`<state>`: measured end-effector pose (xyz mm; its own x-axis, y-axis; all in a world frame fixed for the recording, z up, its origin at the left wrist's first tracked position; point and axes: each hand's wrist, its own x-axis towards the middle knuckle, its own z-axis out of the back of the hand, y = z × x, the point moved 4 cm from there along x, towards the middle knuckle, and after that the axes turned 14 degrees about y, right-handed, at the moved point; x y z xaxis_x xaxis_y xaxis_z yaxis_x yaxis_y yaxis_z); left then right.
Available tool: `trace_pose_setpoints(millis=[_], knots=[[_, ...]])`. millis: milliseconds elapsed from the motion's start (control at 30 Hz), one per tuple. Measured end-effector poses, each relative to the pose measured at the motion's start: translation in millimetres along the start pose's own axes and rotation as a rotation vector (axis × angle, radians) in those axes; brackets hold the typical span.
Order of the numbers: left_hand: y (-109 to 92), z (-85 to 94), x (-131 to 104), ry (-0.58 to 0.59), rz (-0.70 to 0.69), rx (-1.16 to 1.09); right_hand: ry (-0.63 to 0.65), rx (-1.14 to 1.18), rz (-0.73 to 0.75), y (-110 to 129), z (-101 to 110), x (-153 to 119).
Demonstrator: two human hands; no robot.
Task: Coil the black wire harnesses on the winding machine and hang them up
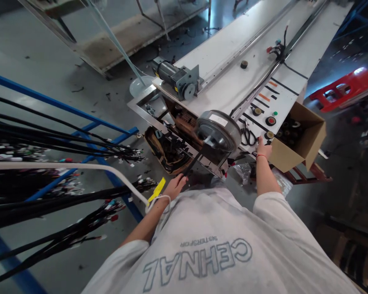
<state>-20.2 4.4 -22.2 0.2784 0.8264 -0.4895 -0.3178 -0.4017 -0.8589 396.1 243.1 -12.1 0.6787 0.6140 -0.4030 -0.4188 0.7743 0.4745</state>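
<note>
My left hand (175,186) is closed around the lower end of a dark strip (194,162) that slants down from a grey wheel (218,130) at the table's near end. A white cord with a yellow tag (158,190) loops around that wrist. At the front edge, my right hand (264,151) has thumb and fingers apart, just below a roll of tape (269,135); its fingers are partly hidden. To its left lie black-handled scissors (248,135). Another tape roll (271,121) and a brownish roll (256,112) sit farther in.
A cardboard box (290,155) with dark rolls stands right of my hand. A motor (171,75) is mounted at the table's left corner. Cable bundles hang on a blue rack (107,131) at left. A wire harness (279,51) lies farther up the white table (214,96).
</note>
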Motion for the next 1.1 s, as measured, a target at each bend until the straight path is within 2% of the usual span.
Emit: trace_pose_setpoints(millis=[167,433,600,800,967,1100], knots=[[-12,-8.4,23,-0.034,-0.050,0.024,0.004,-0.001,0.003,-1,0,0],[-45,-13.5,51,-0.150,-0.099,0.066,0.008,-0.005,0.006,-4,-2,5],[-57,-20.1,75,-0.198,-0.162,0.036,0.013,-0.006,-0.001,-3,-2,6],[-70,-13.7,97,-0.250,-0.186,0.074,0.003,-0.027,-0.005,-5,-4,8],[-70,-6.3,101,-0.282,-0.124,0.242,-0.015,-0.027,-0.008,-4,-3,6],[-51,-9.4,93,-0.235,-0.064,0.376,-0.019,-0.035,-0.007,-2,-3,4]])
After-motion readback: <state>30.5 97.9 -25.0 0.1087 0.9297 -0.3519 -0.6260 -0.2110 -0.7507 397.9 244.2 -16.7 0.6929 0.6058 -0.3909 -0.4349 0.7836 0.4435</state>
